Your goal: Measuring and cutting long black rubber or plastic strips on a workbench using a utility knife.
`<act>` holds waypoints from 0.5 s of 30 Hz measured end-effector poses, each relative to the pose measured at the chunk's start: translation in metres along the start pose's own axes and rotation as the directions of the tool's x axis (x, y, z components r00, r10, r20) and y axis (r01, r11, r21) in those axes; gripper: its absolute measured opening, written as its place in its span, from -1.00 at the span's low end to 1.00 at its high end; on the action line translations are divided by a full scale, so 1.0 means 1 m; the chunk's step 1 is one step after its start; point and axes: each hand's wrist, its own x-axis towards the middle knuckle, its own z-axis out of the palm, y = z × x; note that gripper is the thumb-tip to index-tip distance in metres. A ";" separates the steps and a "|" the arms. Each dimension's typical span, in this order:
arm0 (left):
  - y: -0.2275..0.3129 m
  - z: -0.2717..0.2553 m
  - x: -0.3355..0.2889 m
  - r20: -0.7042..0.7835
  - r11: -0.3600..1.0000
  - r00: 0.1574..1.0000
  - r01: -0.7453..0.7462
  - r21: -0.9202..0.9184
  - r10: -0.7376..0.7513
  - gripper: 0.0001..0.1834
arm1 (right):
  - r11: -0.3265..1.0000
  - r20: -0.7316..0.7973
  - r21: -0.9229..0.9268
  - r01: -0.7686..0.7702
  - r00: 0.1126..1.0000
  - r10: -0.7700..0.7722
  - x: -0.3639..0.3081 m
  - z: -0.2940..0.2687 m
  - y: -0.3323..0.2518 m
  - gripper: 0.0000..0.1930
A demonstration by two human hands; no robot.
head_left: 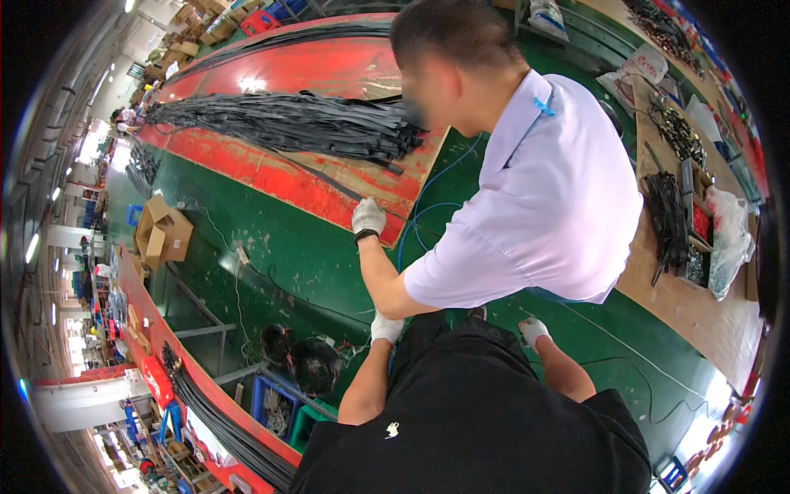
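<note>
From my remote stn. I'm seeing a lg. workshop: scuffed green flr. (271,239) gleaming, ceiling tube lights (32,249) glowing far L, a long red table (329,76) stretching into the bkgd., a red bench (138,290) curving lower L, a brown-topped bench (683,317) lining the R side, cartons (169,66) sitting piled upper L.

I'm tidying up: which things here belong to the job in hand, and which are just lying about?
Seemingly the job's:
dark strips on the red table
single strip reaching the co-worker's gloved hand

Probably lying about:
open cardboard box
clear plastic bag
</note>
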 end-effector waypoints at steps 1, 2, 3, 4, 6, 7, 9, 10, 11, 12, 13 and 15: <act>-0.002 -0.003 0.002 0.041 0.996 0.999 -0.017 0.084 0.014 -0.47 | 1.000 0.016 -0.014 -0.005 1.000 0.005 0.001 0.002 -0.004 -0.71; -0.004 -0.006 0.003 0.087 0.991 0.996 -0.021 0.130 0.009 -0.46 | 1.000 0.032 -0.028 -0.009 0.999 0.010 0.001 0.004 -0.007 -0.70; 0.002 -0.006 0.002 0.146 0.984 0.989 -0.037 0.172 0.011 -0.44 | 0.999 0.026 -0.046 -0.001 1.000 0.002 0.002 0.002 -0.005 -0.70; 0.008 -0.008 0.002 0.203 0.976 0.979 -0.055 0.212 0.011 -0.43 | 0.998 0.020 -0.065 0.008 1.000 -0.007 0.003 0.002 -0.003 -0.69; 0.026 -0.011 -0.007 0.191 0.986 0.982 -0.047 0.158 0.016 -0.38 | 0.999 0.007 -0.049 0.007 1.000 -0.007 0.003 -0.001 0.006 -0.69; 0.031 -0.014 -0.012 0.176 0.991 0.984 -0.037 0.132 0.013 -0.36 | 1.000 0.008 -0.016 0.009 1.000 -0.009 0.002 0.000 0.006 -0.68; 0.027 -0.011 -0.011 0.034 0.999 0.999 0.025 0.029 -0.026 -0.46 | 0.999 0.011 0.038 0.014 1.000 -0.014 0.001 0.003 0.006 -0.68; 0.022 -0.008 -0.010 -0.037 0.998 0.998 0.052 -0.025 -0.053 -0.49 | 0.999 0.019 0.048 0.015 1.000 -0.016 0.001 0.003 0.006 -0.68; 0.015 -0.008 -0.010 -0.032 0.996 0.998 0.050 -0.077 -0.053 -0.39 | 0.999 0.022 0.049 0.020 1.000 -0.021 0.001 0.003 0.006 -0.68; 0.011 -0.010 -0.009 -0.022 0.991 0.999 0.044 -0.130 -0.048 -0.25 | 0.999 0.023 0.039 0.016 1.000 -0.017 0.000 0.002 0.010 -0.68; 0.008 -0.009 -0.009 -0.013 0.982 0.999 0.040 -0.183 -0.043 -0.09 | 0.999 0.022 0.032 0.018 1.000 -0.018 0.001 0.001 0.013 -0.69; 0.011 -0.003 -0.009 -0.060 0.984 0.996 0.062 -0.166 -0.073 -0.07 | 1.000 0.019 0.000 0.025 1.000 -0.025 0.004 -0.002 0.023 -0.69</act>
